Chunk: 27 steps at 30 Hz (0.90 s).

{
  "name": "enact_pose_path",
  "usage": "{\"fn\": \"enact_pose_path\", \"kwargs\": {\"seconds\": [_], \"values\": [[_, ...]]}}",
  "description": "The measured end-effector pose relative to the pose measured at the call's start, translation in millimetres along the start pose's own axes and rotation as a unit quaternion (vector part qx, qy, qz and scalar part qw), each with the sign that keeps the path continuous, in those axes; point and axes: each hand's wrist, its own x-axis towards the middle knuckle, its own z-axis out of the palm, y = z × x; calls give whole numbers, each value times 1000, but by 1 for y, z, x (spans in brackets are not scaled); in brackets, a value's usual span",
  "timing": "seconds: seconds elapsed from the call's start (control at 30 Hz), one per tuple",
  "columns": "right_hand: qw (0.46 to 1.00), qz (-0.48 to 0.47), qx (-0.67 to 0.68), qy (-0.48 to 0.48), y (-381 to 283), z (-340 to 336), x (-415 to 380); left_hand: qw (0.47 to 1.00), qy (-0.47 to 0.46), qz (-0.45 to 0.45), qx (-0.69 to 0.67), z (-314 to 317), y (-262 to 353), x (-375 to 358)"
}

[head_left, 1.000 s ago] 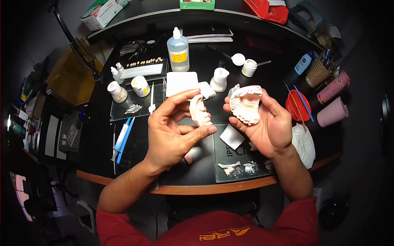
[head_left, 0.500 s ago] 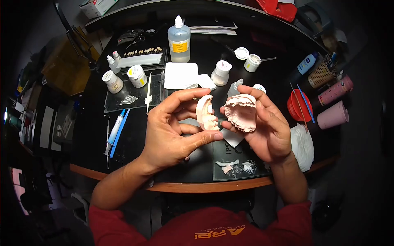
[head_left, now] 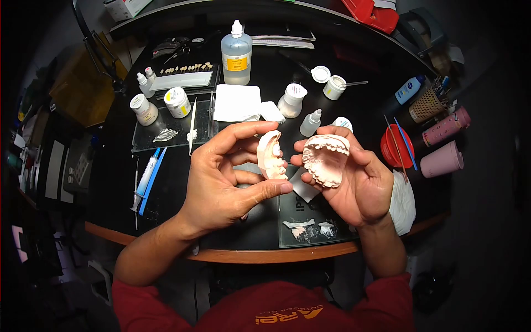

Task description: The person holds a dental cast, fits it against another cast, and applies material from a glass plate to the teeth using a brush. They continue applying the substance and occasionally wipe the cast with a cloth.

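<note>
Between the thumb and fingers of my left hand (head_left: 218, 171) is a pale plaster dental model (head_left: 269, 157), turned on its side with its teeth toward the right. My right hand (head_left: 362, 182) cradles a second plaster dental model (head_left: 331, 160), a full arch whose hollow inner side faces me. A small gap separates the two casts, both held above the desk. Below them lies a dark glass slab (head_left: 310, 210) with smears of white and pinkish paste (head_left: 301, 229). Just behind my right hand stands a small dropper bottle (head_left: 311, 123).
At the back are a large clear bottle (head_left: 237, 58), a tooth shade guide (head_left: 185, 77) and powder jars (head_left: 177, 102). A syringe (head_left: 145, 180) lies left. To the right are a red bowl (head_left: 394, 150), a pink tumbler (head_left: 441, 160) and white tissue (head_left: 402, 205).
The whole view has shifted slightly, so the desk items sit a little further left. My right hand has lowered and tilted its dental model slightly. Both hands keep their hold.
</note>
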Motion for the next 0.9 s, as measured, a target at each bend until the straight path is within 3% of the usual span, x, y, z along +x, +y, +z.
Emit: {"fn": "enact_pose_path", "kwargs": {"seconds": [0.3,0.5,0.6,0.9], "values": [[1000,-12,-3,-10,-1,0,0,998,0,-55,-30,-2,2,2],[999,-21,-42,18,1,6,-1,999,10,-42,-24,-2,3,3],[999,-30,-38,-16,0,3,-1,998,10,-52,-22,-2,3,3],[999,12,-38,0,2,-1,-1,999,1,-41,-27,-2,3,1]]}}
